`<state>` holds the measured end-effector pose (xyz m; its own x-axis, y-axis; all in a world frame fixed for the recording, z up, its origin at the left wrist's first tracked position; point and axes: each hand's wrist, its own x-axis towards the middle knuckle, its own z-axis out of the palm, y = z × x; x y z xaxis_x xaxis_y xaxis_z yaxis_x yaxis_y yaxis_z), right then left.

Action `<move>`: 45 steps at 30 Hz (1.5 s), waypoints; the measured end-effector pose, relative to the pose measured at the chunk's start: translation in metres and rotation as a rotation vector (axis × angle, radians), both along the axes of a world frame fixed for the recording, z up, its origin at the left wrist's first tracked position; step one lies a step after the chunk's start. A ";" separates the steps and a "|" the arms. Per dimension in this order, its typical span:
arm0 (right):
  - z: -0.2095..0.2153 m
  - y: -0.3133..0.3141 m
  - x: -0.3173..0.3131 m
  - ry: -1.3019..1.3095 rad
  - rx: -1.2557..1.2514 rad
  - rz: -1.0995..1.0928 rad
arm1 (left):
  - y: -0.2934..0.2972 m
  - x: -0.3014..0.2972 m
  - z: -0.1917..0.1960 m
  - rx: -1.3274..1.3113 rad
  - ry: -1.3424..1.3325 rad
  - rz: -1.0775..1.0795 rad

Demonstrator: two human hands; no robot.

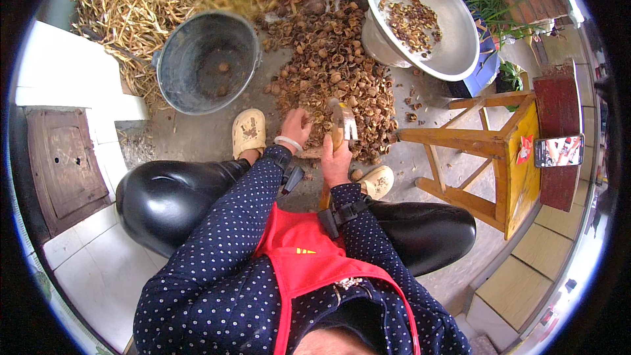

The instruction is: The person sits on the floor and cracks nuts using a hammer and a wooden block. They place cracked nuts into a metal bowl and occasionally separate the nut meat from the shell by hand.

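Concrete floor, seated low, heap of walnut shells [332, 69] spread in front of my feet.

Right hand [336, 161] is wrapped tight around the wooden handle of a small hammer [342, 121], head raised over the near edge of the heap. Left hand [296, 126] reaches into the shells, fingers curled down (whether they pinch a nut, I cannot tell). Shells look light, hard and brittle, best pinched at the sides. Grey bucket [208, 60] to the left, metal basin [453, 59] with kernels to the right.
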<state>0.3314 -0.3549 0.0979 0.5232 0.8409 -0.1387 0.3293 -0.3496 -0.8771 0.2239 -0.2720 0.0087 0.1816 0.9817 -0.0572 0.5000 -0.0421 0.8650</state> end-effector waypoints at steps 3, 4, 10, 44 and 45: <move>0.001 0.003 0.004 0.042 0.087 -0.110 | 0.015 0.029 0.019 -0.003 -0.140 -0.036; 0.000 0.003 0.005 0.064 0.134 -0.133 | 0.020 0.040 0.027 -0.108 -0.244 -0.067; -0.007 0.008 0.012 0.069 0.126 -0.150 | 0.076 0.051 0.102 0.049 -0.176 -0.134; 0.003 0.022 0.006 0.152 -0.061 -0.033 | 0.241 -0.217 -0.044 -0.493 0.868 -0.153; 0.003 0.022 0.007 0.168 -0.076 -0.034 | 0.248 -0.220 -0.035 -0.527 0.694 -0.041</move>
